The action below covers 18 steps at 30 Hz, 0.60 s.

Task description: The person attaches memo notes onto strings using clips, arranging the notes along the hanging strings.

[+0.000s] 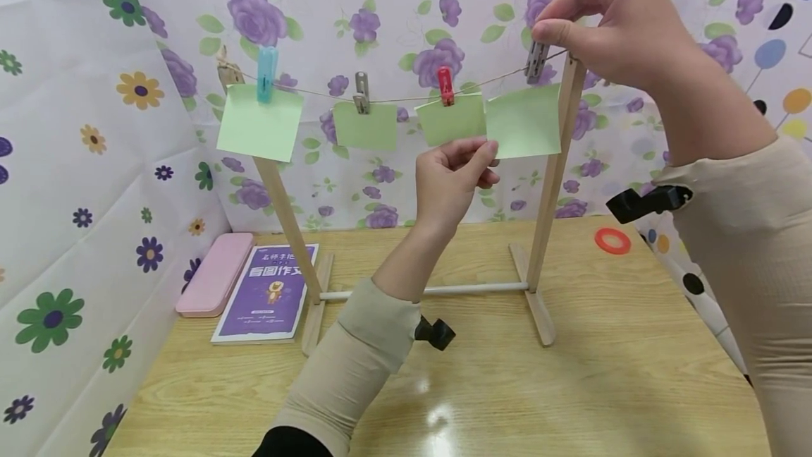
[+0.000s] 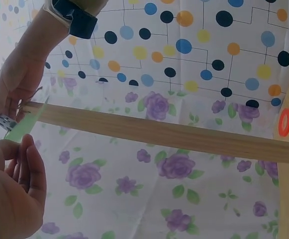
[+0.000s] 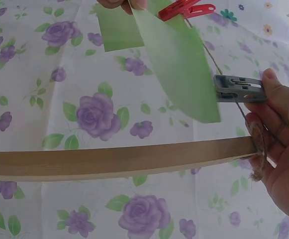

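Observation:
My right hand (image 1: 624, 30) pinches the handle end of a grey clothespin (image 1: 536, 62) at the right end of a thin string (image 3: 211, 59). The clothespin's other end meets the upper edge of a light green paper sheet (image 1: 525, 122). With thumb and fingertips, my left hand (image 1: 453, 178) pinches that sheet's lower left corner. In the right wrist view the sheet bends in a curve. Beside it on the string, a red clothespin (image 1: 445, 85) holds another green sheet (image 1: 447, 122). Further left hang sheets under a second grey clothespin (image 1: 361, 92) and a blue clothespin (image 1: 267, 74).
The string spans a wooden frame, with a right post (image 1: 550, 189), a left post (image 1: 288, 224) and a white bottom bar (image 1: 476, 288). A purple book (image 1: 263, 302) and pink case (image 1: 216, 273) lie left on the table (image 1: 507, 386); a red ring (image 1: 612, 231) lies right.

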Each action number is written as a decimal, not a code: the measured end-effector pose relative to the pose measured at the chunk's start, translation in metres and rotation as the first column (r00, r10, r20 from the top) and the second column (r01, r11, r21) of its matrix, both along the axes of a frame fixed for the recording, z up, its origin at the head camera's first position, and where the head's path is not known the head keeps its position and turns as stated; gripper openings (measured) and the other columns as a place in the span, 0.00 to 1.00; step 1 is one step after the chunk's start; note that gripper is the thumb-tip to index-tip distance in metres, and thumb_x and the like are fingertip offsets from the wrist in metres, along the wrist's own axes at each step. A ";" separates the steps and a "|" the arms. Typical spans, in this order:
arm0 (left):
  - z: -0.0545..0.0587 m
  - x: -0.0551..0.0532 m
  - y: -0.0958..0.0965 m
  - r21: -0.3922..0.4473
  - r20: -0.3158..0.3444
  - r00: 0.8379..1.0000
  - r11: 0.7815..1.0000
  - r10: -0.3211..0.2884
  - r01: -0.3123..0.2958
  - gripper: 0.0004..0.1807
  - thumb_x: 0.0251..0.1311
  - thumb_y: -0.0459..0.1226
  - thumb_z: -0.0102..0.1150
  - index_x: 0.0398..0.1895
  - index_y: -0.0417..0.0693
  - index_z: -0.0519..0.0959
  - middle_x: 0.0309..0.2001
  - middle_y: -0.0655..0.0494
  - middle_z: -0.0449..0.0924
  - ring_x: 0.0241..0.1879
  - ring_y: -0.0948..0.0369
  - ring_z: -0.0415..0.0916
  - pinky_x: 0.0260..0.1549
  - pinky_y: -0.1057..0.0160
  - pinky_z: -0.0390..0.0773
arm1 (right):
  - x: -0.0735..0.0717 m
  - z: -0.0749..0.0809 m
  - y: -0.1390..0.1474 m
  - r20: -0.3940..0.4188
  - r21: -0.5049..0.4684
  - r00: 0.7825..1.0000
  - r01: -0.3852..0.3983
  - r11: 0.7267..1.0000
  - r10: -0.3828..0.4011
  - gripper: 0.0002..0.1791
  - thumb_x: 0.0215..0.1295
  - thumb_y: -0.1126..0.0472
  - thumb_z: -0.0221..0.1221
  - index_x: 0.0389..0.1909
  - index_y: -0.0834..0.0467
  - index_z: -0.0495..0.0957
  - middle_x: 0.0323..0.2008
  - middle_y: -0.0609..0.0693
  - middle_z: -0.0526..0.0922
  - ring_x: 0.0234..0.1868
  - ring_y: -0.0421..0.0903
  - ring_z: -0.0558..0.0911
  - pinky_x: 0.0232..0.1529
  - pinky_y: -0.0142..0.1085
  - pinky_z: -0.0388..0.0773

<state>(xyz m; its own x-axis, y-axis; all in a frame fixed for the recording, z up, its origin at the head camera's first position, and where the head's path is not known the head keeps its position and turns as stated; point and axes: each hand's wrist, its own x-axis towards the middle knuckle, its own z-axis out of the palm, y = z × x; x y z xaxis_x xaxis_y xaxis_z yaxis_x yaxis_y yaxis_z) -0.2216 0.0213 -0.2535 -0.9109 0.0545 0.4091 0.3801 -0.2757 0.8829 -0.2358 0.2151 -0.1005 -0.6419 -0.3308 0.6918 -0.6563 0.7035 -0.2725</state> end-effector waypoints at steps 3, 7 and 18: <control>0.002 0.002 0.002 0.003 0.008 1.000 1.000 0.015 -0.015 0.08 0.65 0.33 0.67 0.39 0.34 0.85 0.28 0.47 0.85 0.20 0.62 0.81 0.29 0.63 0.88 | 0.000 0.000 0.001 -0.003 -0.004 1.000 -0.007 1.000 0.007 0.13 0.70 0.58 0.64 0.40 0.67 0.87 0.33 0.28 0.78 0.40 0.34 0.77 0.46 0.22 0.80; 0.004 0.004 0.004 0.013 0.009 1.000 1.000 0.028 -0.028 0.07 0.65 0.33 0.68 0.38 0.34 0.86 0.28 0.46 0.85 0.20 0.62 0.81 0.29 0.61 0.88 | 0.000 0.000 0.000 -0.011 -0.005 1.000 -0.016 1.000 0.016 0.13 0.70 0.59 0.65 0.40 0.67 0.86 0.33 0.27 0.77 0.41 0.34 0.76 0.49 0.23 0.79; 0.006 0.002 0.007 0.059 0.030 0.999 0.998 0.011 -0.013 0.08 0.64 0.33 0.68 0.38 0.33 0.85 0.30 0.39 0.85 0.21 0.61 0.82 0.29 0.62 0.88 | -0.001 -0.001 0.000 0.001 0.001 1.000 -0.027 1.000 0.027 0.12 0.69 0.60 0.65 0.40 0.67 0.87 0.33 0.28 0.77 0.42 0.35 0.75 0.48 0.22 0.79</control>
